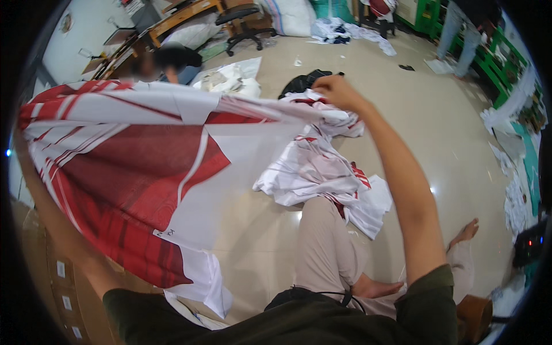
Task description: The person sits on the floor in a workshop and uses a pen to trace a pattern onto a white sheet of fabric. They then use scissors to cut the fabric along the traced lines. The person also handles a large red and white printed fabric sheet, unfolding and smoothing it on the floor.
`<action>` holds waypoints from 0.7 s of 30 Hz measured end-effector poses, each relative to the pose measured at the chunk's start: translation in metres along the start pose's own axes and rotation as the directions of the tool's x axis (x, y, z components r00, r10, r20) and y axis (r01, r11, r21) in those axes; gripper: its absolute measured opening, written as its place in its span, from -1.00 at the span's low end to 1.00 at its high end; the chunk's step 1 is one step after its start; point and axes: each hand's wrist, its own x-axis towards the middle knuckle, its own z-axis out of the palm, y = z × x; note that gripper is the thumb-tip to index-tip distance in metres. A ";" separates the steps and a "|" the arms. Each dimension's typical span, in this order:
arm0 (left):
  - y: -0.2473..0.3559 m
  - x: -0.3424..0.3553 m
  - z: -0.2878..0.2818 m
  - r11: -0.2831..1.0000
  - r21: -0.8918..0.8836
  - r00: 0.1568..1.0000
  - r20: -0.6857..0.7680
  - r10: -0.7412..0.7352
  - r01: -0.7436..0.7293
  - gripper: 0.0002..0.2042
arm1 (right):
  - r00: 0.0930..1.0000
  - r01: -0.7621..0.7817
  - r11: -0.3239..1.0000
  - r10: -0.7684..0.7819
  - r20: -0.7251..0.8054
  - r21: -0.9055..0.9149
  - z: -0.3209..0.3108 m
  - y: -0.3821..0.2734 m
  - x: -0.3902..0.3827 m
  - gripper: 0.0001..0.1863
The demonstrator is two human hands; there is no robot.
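Note:
A large red and white cloth (198, 161) with striped parts is stretched out in the air in front of me, slightly blurred on its right side. My right hand (336, 92) has its fingers closed at the cloth's right end. At the far left, my left hand (22, 135) is mostly covered by the cloth's bunched edge; the cloth hangs from there, pulled out between both hands, though the fingers themselves do not show. Below my right hand, a heap of similar red and white cloth (313, 164) lies on the floor against my leg.
A dark bundle (305, 83) lies behind the heap. Farther back, a person (178, 60) sits low near white cloths (233, 80). An office chair (241, 29) stands behind. Another person (460, 34) stands by green machinery (506, 63). Cardboard boxes (60, 287) are at my left.

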 end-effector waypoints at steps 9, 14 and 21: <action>0.058 -0.030 0.008 0.984 -0.049 0.847 0.519 -0.119 0.169 -0.43 | 0.992 -0.109 0.994 0.107 0.071 0.017 -0.037 -0.039 -0.014 -0.79; 0.100 -0.043 -0.007 0.997 -0.067 0.776 0.630 0.018 0.032 -0.38 | 0.986 -0.061 0.997 0.054 0.155 0.040 0.041 -0.070 -0.014 -0.66; 0.110 -0.041 -0.037 0.967 0.108 0.931 0.315 0.186 -0.230 -0.41 | 0.915 0.077 0.976 -0.151 0.374 0.205 0.147 -0.103 -0.028 -0.08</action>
